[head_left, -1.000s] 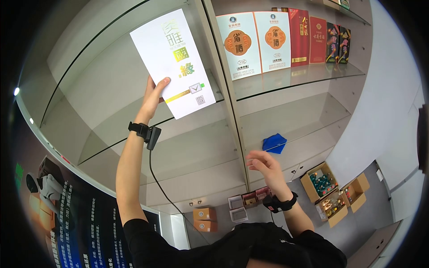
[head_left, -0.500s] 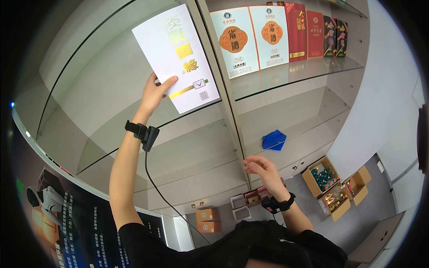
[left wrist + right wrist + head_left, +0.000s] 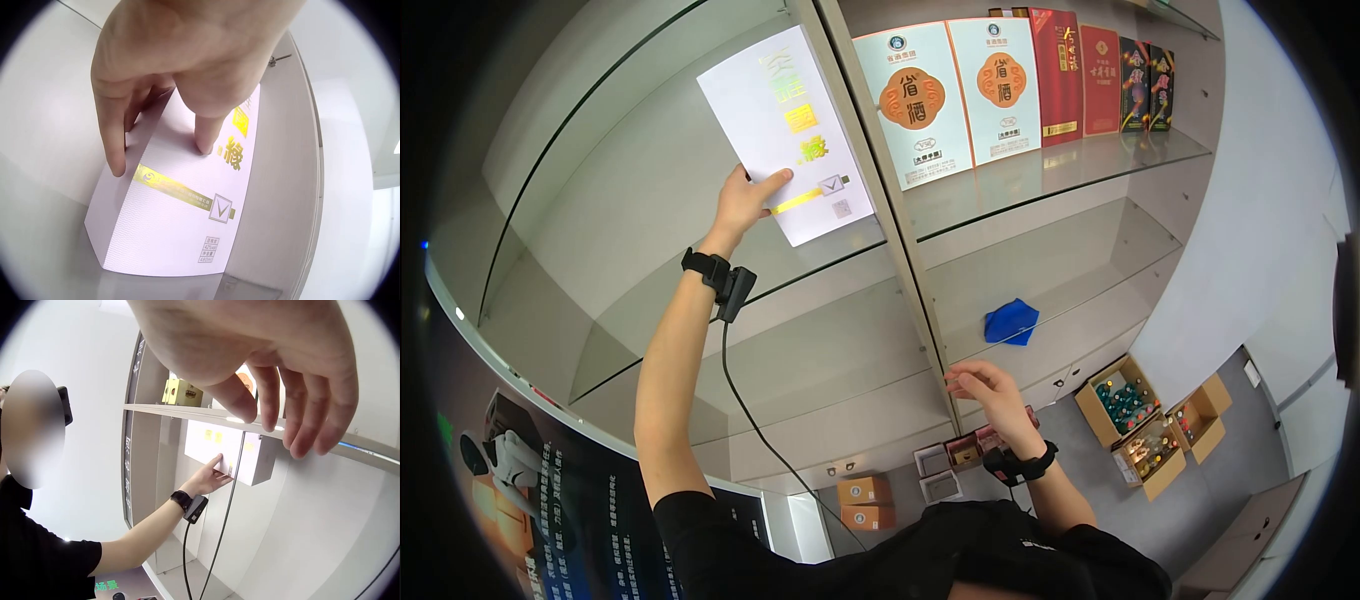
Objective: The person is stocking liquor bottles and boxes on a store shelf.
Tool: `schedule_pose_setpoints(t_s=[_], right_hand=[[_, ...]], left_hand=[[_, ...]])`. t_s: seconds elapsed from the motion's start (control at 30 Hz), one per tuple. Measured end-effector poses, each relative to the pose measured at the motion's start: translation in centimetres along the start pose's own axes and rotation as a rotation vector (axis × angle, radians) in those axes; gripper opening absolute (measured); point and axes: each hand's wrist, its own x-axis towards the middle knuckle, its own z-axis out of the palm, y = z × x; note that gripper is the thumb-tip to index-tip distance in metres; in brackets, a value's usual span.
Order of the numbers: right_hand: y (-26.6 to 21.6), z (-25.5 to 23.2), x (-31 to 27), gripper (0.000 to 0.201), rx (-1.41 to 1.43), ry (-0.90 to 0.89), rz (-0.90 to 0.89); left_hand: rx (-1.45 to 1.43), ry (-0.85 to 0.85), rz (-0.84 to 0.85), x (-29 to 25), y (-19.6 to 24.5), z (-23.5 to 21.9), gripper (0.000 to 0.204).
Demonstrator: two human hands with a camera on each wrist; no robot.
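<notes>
White box has shifted deeper, partly hiding the gripping left hand; right hand relaxed, empty.

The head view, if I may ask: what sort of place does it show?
Probably a showroom, perhaps for liquor: printed boxes stand upright on a glass shelf, and an open carton holds bottles.

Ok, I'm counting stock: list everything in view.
White box: 1, white, left bay
Pale boxes: 2, pale, upper right shelf
Red boxes: 2, red, alongside
Black boxes: 2, black, alongside
Yellow box: 1+, yellow, top shelf
Blue item: 1, blue, low shelf
Cartons: 3, brown, floor
Bottles: many, mixed, in cartons
Orange boxes: 2, orange, floor
Open boxes: 2, grey, floor
Poster: 1, dark, lower left
Cabinet: 1, grey-beige, centre
Cameras: 2, black, wrist-worn
Cables: 2, black, from cameras
Left hand: 1, bare, gripping white box
Right hand: 1, bare, near cabinet
</notes>
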Motion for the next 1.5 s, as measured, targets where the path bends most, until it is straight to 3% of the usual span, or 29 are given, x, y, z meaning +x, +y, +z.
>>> schedule_pose_setpoints(t_s=[0.5, 0.67, 0.77, 0.87, 0.97, 1.07, 1.17, 1.27, 1.37, 1.5], right_hand=[[-0.4, -1.5, -1.1, 0.024, -0.017, 0.057, 0.017], [-0.5, -2.3, -1.6, 0.024, -0.013, 0.081, 0.018], [-0.5, -2.8, -2.1, 0.024, -0.022, 0.082, 0.026], [-0.7, -3.3, -2.3, 0.024, -0.030, 0.066, 0.022], [-0.9, -3.6, -2.7, 0.025, -0.051, 0.058, 0.036], [-0.9, -3.9, -2.9, 0.026, -0.059, 0.027, 0.063], [-0.6, -4.3, -3.0, 0.027, -0.095, 0.001, 0.106], [-0.2, -4.4, -3.2, 0.028, -0.110, -0.033, 0.159], [0.8, -4.6, -3.3, 0.028, -0.144, -0.081, 0.236], [2.3, -4.6, -3.7, 0.027, -0.160, -0.127, 0.374]], left_hand=[[0.001, -0.013, -0.098, 3.2, -1.3, 0.9, 0.069], [0.036, -0.072, -0.110, 2.2, 0.8, 0.5, 0.069], [-0.052, -0.088, 0.090, 3.0, -0.7, 0.7, 0.069], [-0.023, 0.048, 0.116, 3.9, -2.1, 0.9, 0.072], [0.023, 0.182, 0.042, -1.9, 3.8, 1.2, 0.079], [-0.074, 0.257, 0.036, -6.3, 4.9, 2.2, 0.082], [-0.268, 0.129, 0.079, -13.8, 7.1, 3.2, 0.077], [-0.274, 0.049, 0.036, -21.2, 5.9, 5.5, 0.068], [-0.107, -0.007, 0.033, -27.5, 2.1, 8.4, 0.061], [-0.021, -0.047, -0.210, -35.8, -5.0, 13.1, 0.051]])
